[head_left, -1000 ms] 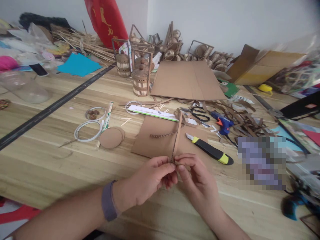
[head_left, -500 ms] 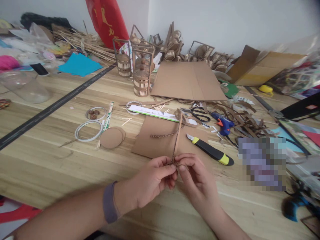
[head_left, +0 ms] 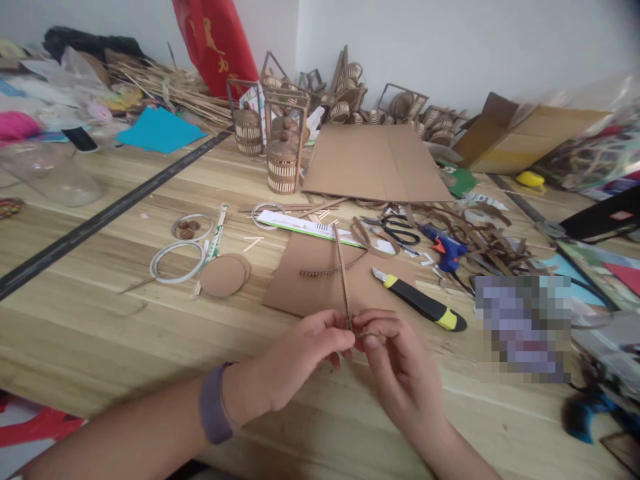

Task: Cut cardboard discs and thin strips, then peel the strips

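Observation:
A thin cardboard strip point(head_left: 342, 270) rises from between my fingers, its upper part over the flat cardboard piece point(head_left: 290, 287). My left hand point(head_left: 313, 357) pinches its lower end. Close beside it, my right hand point(head_left: 403, 363) has thumb and fingers closed on a small curled end of brown strip. How the pieces join is hidden by the fingers. A second curved strip point(head_left: 320, 273) lies on the cardboard, crossing behind the held one. The yellow and black utility knife point(head_left: 425, 303) rests to the right.
Tape rings point(head_left: 177, 262) and cardboard discs point(head_left: 223, 276) lie left. Scissors point(head_left: 400, 230), a blue glue gun point(head_left: 450, 252) and loose strips point(head_left: 495, 243) are at right. Small lidded baskets point(head_left: 283, 167) and a large cardboard sheet point(head_left: 377, 160) stand or lie farther back.
The held strip's upper end has swung to the left. Both hands have shifted slightly, staying close together with their fingers closed.

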`<action>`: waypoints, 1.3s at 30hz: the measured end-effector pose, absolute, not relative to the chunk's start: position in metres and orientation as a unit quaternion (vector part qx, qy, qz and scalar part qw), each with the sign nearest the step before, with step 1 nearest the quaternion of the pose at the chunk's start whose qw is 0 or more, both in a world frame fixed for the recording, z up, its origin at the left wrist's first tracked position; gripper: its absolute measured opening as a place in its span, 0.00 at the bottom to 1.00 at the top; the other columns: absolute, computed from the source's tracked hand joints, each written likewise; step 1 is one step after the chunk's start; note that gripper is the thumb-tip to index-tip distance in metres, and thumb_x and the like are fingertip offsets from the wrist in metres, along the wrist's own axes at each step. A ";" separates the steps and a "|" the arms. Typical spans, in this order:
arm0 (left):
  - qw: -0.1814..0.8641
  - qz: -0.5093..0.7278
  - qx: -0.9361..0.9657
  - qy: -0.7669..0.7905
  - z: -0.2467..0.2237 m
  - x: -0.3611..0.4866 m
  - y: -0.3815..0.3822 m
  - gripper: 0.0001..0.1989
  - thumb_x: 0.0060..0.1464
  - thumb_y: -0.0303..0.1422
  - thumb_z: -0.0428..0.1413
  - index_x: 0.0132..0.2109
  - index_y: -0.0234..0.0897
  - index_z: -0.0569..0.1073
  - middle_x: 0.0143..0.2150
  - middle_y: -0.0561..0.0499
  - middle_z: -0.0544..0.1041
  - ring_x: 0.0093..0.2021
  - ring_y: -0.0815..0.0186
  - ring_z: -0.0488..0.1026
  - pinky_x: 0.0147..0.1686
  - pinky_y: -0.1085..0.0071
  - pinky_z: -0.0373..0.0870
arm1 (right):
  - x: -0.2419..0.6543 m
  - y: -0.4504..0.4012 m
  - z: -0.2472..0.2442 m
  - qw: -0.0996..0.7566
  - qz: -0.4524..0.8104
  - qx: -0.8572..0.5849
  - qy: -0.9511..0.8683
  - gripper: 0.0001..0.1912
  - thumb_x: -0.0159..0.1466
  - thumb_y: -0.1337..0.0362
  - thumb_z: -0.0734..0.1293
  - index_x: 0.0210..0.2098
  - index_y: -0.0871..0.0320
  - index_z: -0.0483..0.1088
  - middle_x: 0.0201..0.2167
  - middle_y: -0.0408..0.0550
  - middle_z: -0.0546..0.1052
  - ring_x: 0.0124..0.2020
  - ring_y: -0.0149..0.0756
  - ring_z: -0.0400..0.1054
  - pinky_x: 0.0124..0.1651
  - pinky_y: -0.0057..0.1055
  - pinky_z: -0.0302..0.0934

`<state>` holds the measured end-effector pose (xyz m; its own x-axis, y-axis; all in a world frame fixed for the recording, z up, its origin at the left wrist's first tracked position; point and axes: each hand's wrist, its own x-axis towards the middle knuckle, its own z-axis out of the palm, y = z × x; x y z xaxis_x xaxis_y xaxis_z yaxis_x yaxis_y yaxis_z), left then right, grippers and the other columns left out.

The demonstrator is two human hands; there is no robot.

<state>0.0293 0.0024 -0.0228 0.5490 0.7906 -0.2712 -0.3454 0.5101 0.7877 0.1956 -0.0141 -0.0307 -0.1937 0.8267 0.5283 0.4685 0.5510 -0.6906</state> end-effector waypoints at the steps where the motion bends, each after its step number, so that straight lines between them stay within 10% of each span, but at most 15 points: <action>1: 0.814 0.361 0.337 0.307 -0.022 0.029 0.003 0.13 0.52 0.40 0.61 0.31 0.36 0.69 0.30 0.55 0.67 0.32 0.69 0.63 0.35 0.71 0.60 | 0.196 -0.014 -0.030 0.465 0.198 -0.422 -0.753 0.07 0.69 0.71 0.60 0.37 0.53 0.65 0.37 0.46 0.75 0.41 0.35 0.72 0.42 0.31 0.67; 11: 0.868 0.340 0.238 0.273 -0.019 0.023 0.012 0.19 0.45 0.40 0.72 0.33 0.30 0.76 0.25 0.54 0.73 0.22 0.76 0.65 0.24 0.79 0.62 | 0.231 0.006 -0.016 0.388 0.084 -0.427 -0.813 0.16 0.72 0.52 0.59 0.53 0.54 0.66 0.45 0.53 0.77 0.49 0.44 0.71 0.49 0.41 0.67; 19: 0.897 0.358 0.179 0.187 -0.014 0.016 0.014 0.13 0.48 0.29 0.71 0.39 0.32 0.78 0.29 0.50 0.80 0.23 0.77 0.73 0.24 0.83 0.69 | 0.284 0.041 -0.048 0.102 -0.089 -0.653 -0.745 0.18 0.65 0.62 0.65 0.53 0.62 0.72 0.45 0.61 0.77 0.45 0.56 0.71 0.47 0.50 0.65; 26: 0.881 0.407 0.153 0.184 -0.011 0.011 0.020 0.10 0.47 0.26 0.71 0.36 0.31 0.78 0.31 0.48 0.81 0.26 0.76 0.75 0.29 0.83 0.74 | 0.289 0.049 -0.055 0.108 -0.071 -0.665 -0.736 0.18 0.67 0.60 0.64 0.51 0.63 0.73 0.42 0.61 0.76 0.44 0.53 0.71 0.47 0.46 0.66; 32: 0.870 0.440 0.121 0.186 -0.010 0.007 0.027 0.06 0.52 0.21 0.66 0.36 0.30 0.77 0.32 0.48 0.80 0.28 0.73 0.76 0.32 0.80 0.77 | 0.283 0.041 -0.041 0.146 -0.098 -0.676 -0.716 0.16 0.67 0.55 0.62 0.43 0.61 0.71 0.38 0.57 0.73 0.28 0.43 0.70 0.27 0.37 0.64; 39: 0.836 0.485 0.127 0.224 -0.011 0.007 0.030 0.09 0.59 0.16 0.55 0.35 0.30 0.76 0.32 0.47 0.80 0.30 0.73 0.78 0.35 0.78 0.78 | 0.246 0.004 0.005 0.271 -0.074 -0.456 -0.845 0.09 0.72 0.61 0.58 0.42 0.58 0.67 0.23 0.43 0.75 0.21 0.33 0.70 0.24 0.27 0.59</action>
